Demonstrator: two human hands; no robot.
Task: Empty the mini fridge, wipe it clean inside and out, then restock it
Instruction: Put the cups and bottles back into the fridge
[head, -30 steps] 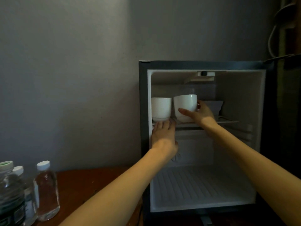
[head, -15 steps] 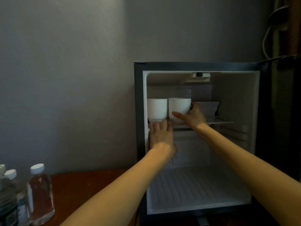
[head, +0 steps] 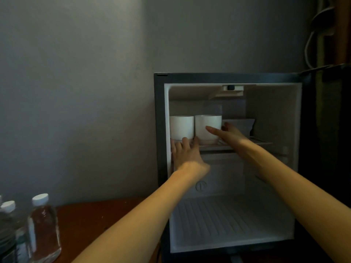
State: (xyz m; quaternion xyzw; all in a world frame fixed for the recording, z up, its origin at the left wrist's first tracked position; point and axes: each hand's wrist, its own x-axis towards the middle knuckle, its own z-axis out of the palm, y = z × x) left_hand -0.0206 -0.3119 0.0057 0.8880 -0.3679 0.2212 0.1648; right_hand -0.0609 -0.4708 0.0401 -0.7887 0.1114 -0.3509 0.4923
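Mini fridge is standing open at centre right of the frame. Two white cups are sitting side by side at the left end of its wire shelf: the left cup is sitting by the liner wall and the right cup just beside it. The right hand is holding the right cup, thumb lying across its front and fingers reaching behind its right side. The left hand is lying flat with fingers straight, fingertips resting at the shelf's front edge below the left cup, holding nothing. A grey pouch is sitting further right on the shelf. Water bottles are standing on the wooden table at lower left
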